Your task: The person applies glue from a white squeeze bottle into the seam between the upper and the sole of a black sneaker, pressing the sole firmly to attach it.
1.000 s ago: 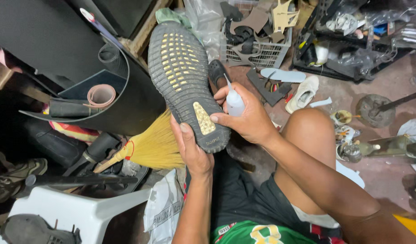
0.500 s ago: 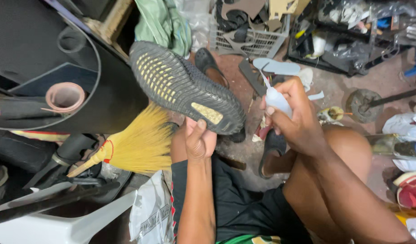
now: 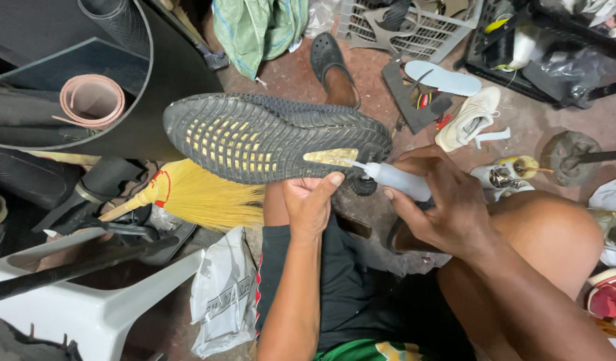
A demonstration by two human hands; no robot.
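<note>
- At the middle of the view, a dark shoe lies sole-up and nearly level: black ribbed rubber tread with rows of small yellow studs and a worn yellowish patch at the heel end.
- Under that heel end, the left hand grips the shoe from below, thumb pressed up against the sole's edge, forearm rising straight from the lap.
- Beside it, the right hand is closed around a small whitish plastic squeeze bottle, its thin nozzle touching the yellowish heel patch.
- Behind the left hand lies a straw broom with stiff yellow bristles bound in red.
- Farther off on the reddish floor sit a white shoe, a pale blue insole and a white plastic basket.
</note>
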